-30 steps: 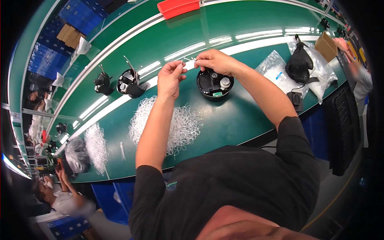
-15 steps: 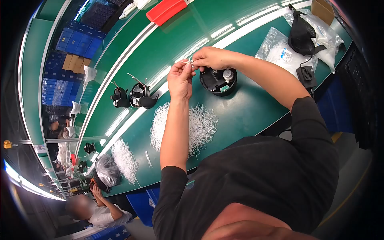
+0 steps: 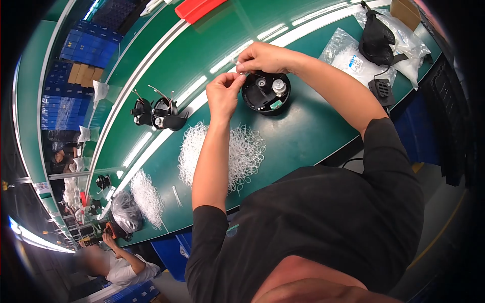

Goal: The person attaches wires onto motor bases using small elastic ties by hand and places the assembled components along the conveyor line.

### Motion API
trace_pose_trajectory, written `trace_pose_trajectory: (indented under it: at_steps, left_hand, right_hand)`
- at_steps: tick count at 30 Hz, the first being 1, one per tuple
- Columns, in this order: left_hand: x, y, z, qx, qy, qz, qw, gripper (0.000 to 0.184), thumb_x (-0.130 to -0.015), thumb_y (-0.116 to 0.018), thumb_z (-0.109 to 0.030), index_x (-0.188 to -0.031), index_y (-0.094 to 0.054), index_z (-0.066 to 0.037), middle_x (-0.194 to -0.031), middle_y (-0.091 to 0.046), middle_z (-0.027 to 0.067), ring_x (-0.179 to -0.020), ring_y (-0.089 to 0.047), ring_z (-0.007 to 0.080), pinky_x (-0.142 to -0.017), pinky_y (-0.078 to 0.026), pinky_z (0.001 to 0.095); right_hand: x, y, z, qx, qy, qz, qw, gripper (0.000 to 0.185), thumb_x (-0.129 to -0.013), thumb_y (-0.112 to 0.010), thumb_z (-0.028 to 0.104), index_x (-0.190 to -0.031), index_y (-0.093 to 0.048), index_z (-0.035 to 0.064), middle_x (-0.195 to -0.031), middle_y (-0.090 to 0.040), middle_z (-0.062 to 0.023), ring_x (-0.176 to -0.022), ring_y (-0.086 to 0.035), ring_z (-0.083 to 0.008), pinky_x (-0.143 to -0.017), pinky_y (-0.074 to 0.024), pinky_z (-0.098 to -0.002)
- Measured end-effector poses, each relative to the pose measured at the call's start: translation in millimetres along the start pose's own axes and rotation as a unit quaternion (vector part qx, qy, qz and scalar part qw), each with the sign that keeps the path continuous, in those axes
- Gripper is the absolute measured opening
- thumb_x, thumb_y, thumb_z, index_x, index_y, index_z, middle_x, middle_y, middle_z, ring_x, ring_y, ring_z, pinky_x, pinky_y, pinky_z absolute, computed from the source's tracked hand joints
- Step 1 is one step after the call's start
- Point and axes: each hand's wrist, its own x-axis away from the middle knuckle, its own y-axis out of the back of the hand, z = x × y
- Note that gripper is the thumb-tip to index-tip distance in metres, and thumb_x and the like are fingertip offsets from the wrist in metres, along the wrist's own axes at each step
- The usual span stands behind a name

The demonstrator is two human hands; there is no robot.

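White strip (image 3: 242, 73) | left hand (image 3: 223, 96): thumb-finger pinch | right hand (image 3: 263, 57): palm-down pinch

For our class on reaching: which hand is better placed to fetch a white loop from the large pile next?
Probably the left hand: its forearm extends over the pile, while the right hand is farther away.

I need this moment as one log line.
left hand: pinching small white piece; right hand: pinching beside it; black round unit: on green bench; white loops: piled
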Motion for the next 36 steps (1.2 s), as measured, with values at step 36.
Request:
trace_pose_trajectory:
  at_steps: [36]
  left_hand:
    - [17.7, 55.8, -1.8, -0.203, -0.044, -0.078, 0.975, 0.029, -0.088, -0.074, -0.022, -0.104, -0.066, 0.002, -0.089, -0.07, 0.012, -0.07, -0.067, 0.0198, -0.067, -0.054, 0.0322]
  right_hand:
    - [-5.5, 22.5, -23.5, 0.243, 0.01, 0.002, 0.97, 0.034, -0.086, -0.072, 0.015, -0.113, -0.056, 0.0018, -0.09, -0.067, -0.016, -0.081, -0.065, -0.025, -0.072, -0.0496, -0.0377]
